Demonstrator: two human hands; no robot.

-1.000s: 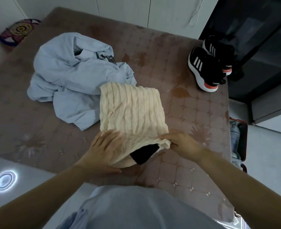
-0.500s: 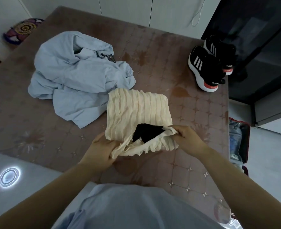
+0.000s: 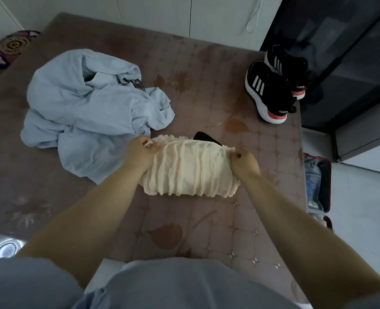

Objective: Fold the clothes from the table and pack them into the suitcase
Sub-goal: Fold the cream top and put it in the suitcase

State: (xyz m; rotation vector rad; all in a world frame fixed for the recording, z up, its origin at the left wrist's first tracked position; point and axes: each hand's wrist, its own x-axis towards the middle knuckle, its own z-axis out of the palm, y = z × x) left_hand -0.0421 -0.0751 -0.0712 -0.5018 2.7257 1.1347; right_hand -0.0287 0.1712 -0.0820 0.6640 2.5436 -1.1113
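the cream ribbed top point(image 3: 189, 168) lies folded on the desk point(image 3: 206, 219), with a black piece point(image 3: 204, 138) poking out at its far side. the left hand point(image 3: 140, 150) and right hand point(image 3: 244, 160) each pinch a far corner of it. it looks light, soft and stretchy, likely to sag and unfold, so it is best carried by both ends, supported underneath, to the suitcase point(image 3: 318, 184) on the right.

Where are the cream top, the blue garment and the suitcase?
cream top point(image 3: 189, 172): head view, middle of its ribbed front.
blue garment point(image 3: 90, 112): head view, centre of the crumpled heap.
suitcase point(image 3: 329, 188): head view, red rim on its right side.
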